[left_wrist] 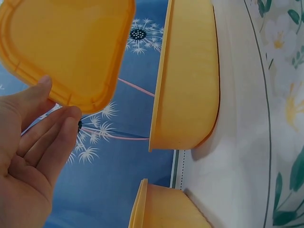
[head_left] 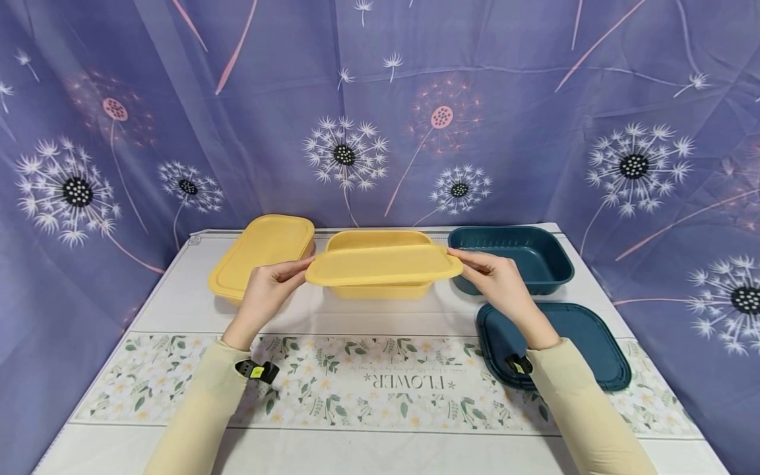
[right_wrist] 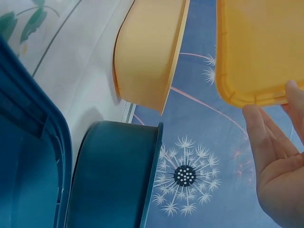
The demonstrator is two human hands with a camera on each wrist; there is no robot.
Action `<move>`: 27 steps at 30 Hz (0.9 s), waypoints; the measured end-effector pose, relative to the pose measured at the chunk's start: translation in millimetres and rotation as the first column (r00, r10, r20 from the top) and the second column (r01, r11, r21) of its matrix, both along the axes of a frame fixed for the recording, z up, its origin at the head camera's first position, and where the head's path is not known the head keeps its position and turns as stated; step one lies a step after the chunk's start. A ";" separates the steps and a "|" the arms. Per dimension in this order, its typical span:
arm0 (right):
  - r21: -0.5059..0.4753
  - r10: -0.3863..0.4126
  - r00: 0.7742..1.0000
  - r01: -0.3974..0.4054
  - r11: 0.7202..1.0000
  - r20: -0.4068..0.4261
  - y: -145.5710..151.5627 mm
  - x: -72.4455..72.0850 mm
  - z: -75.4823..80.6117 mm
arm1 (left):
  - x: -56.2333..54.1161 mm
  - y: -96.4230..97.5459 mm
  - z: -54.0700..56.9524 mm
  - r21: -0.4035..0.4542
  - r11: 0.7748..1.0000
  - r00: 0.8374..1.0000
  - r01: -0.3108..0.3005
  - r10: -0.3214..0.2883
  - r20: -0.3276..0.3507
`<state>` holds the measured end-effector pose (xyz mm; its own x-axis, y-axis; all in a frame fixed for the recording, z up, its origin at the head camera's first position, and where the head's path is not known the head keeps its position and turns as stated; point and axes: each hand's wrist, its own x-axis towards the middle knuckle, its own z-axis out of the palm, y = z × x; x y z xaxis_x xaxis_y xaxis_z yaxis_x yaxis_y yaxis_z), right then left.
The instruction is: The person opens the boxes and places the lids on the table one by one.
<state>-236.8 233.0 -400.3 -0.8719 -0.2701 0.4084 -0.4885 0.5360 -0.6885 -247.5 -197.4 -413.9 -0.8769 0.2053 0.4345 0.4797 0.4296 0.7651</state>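
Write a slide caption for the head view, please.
Both hands hold a yellow lid above an open yellow container, beside an open teal container.

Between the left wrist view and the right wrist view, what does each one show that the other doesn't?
Only the left wrist view shows the left hand and the lidded yellow container.

Only the right wrist view shows the right hand, the dark teal container and the dark teal lid.

Both show the raised yellow lid, the middle yellow container and the dandelion curtain.

The left hand point(left_wrist: 37, 154) pinches a lid point(left_wrist: 71, 42) (yellow).
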 end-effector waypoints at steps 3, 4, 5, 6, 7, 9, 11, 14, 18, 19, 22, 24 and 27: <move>0.002 0.002 1.000 -0.002 1.000 -0.002 -0.8 0.9 1.0 | 0.6 0.3 0.7 -0.003 1.000 1.000 -0.011 0.011 -0.017; 0.002 0.004 1.000 -0.004 1.000 -0.003 -0.9 1.1 1.2 | 0.8 0.5 1.0 -0.006 1.000 1.000 -0.016 0.016 -0.026; 0.003 0.006 1.000 -0.006 1.000 -0.003 -0.9 1.3 1.3 | 0.9 0.8 1.5 -0.008 1.000 0.999 -0.020 0.020 -0.034; 0.003 0.007 1.000 -0.007 1.000 -0.005 -0.9 1.4 1.4 | 1.0 0.9 1.9 -0.010 1.000 0.999 -0.023 0.023 -0.040; 0.003 0.009 1.000 -0.009 1.000 -0.006 -0.9 1.4 1.4 | 1.1 1.0 2.2 -0.012 1.000 0.999 -0.026 0.025 -0.048; 0.006 0.011 1.000 -0.011 1.000 -0.012 -0.8 1.6 1.5 | 1.2 0.9 2.5 -0.020 0.999 0.998 -0.029 0.027 -0.062; 0.011 0.011 1.000 -0.011 1.000 -0.019 -0.8 1.8 1.6 | 1.3 0.8 2.5 -0.025 0.999 0.997 -0.028 0.026 -0.072; 0.018 0.009 1.000 -0.008 1.000 -0.028 -0.8 2.2 1.8 | 1.3 0.7 2.6 -0.034 0.999 0.995 -0.037 0.034 -0.090; 0.019 -0.005 0.999 0.005 1.000 -0.035 -1.3 1.1 1.4 | 1.0 1.0 3.5 -0.034 0.998 0.994 -0.047 0.043 -0.102; 0.018 -0.010 0.999 0.010 1.000 -0.035 -1.8 0.9 1.4 | 1.0 1.1 3.7 -0.030 0.999 0.994 -0.046 0.042 -0.100; 0.011 -0.025 0.999 0.026 1.000 -0.040 -3.3 -0.6 0.8 | 1.3 0.9 4.3 -0.017 0.999 0.995 -0.042 0.040 -0.089; 0.002 -0.034 0.999 0.035 0.999 -0.036 -4.5 -1.2 0.7 | 1.1 0.7 3.9 -0.008 0.999 0.996 -0.043 0.042 -0.082; -0.017 -0.045 0.999 0.044 0.999 -0.019 -5.7 -1.4 1.2 | 0.5 0.8 2.6 0.007 0.999 0.996 -0.044 0.044 -0.078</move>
<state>-238.2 227.3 -399.1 -0.8750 -0.2243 0.4291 -0.4775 0.5460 -0.6883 -246.9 -196.6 -411.3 -0.8486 0.1647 0.5028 0.5185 0.4481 0.7283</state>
